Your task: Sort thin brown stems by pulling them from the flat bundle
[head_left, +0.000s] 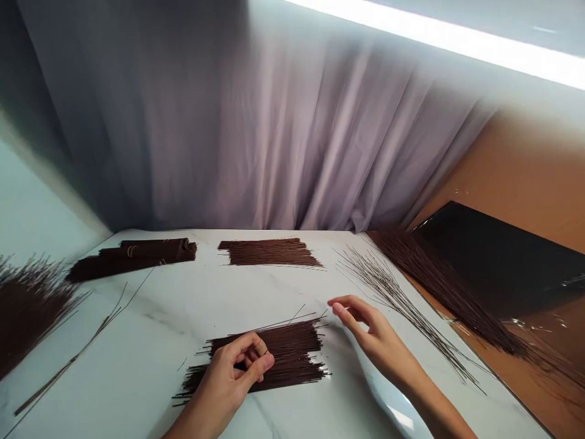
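Watching lower centre of frame, I feared curled left hand [228, 373] (hold unclear) skewing loose sticks [295, 347]; right hand [375, 332] hung released.

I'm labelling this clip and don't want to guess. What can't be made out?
All in the head view:
- Whether the left hand grips a stick: its curled fingers hide it.
- Part of the near bundle: the left hand covers it.
- Whether the right hand pinches a stick: too fine to tell.
- The rest of the left bunch: cut off by the left edge.
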The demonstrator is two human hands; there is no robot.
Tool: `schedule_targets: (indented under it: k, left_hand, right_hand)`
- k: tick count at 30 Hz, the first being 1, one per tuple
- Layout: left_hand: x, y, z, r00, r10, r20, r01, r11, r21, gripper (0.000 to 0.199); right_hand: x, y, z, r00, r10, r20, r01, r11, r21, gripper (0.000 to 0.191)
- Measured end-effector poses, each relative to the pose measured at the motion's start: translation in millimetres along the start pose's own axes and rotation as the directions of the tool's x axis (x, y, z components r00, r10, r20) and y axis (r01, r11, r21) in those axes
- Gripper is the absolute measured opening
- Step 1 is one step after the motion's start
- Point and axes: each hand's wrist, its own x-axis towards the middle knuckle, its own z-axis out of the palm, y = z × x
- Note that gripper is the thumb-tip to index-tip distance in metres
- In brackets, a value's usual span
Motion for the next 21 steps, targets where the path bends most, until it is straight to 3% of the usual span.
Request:
schedule_targets:
  k: [3, 8, 11, 15, 21]
  left_hand:
    - [1, 0, 0.7, 0.999, -0.015, 0.029, 0.015, 1.000, -0.003, 0.035]
    - [-2, 8, 1.5, 0.999, 0.004, 0.041, -0.003, 1.000, -0.014, 0.034]
    - [-4, 9, -0.2, 0.996, -0.009, 0.085, 0.011, 1.000, -0.025, 0.033]
    - [-5, 6, -2.6, 0.988, -0.055, 0.144, 0.062, 0.997, -0.050, 0.035]
    - [-2, 5, -2.9, 0.992, -0.053, 0.111, 0.067, 0.990, -0.126, 0.038]
  right_hand:
    - [3, 0, 1, 0.981, 0.128, 0.142, -0.155, 0.967, 0.200, 0.047]
    - [0, -8, 17, 0.959, 0.202, 0.196, -0.271, 0.853, 0.447, 0.052]
    - [-3, -13, 21, 0.963, 0.238, 0.130, -0.271, 0.826, 0.494, 0.051]
    - [-6, -15, 22, 0.953, 0.276, 0.126, -0.300, 0.792, 0.532, 0.051]
    - [-5, -15, 17, 0.957, 0.246, 0.152, -0.290, 0.804, 0.519, 0.045]
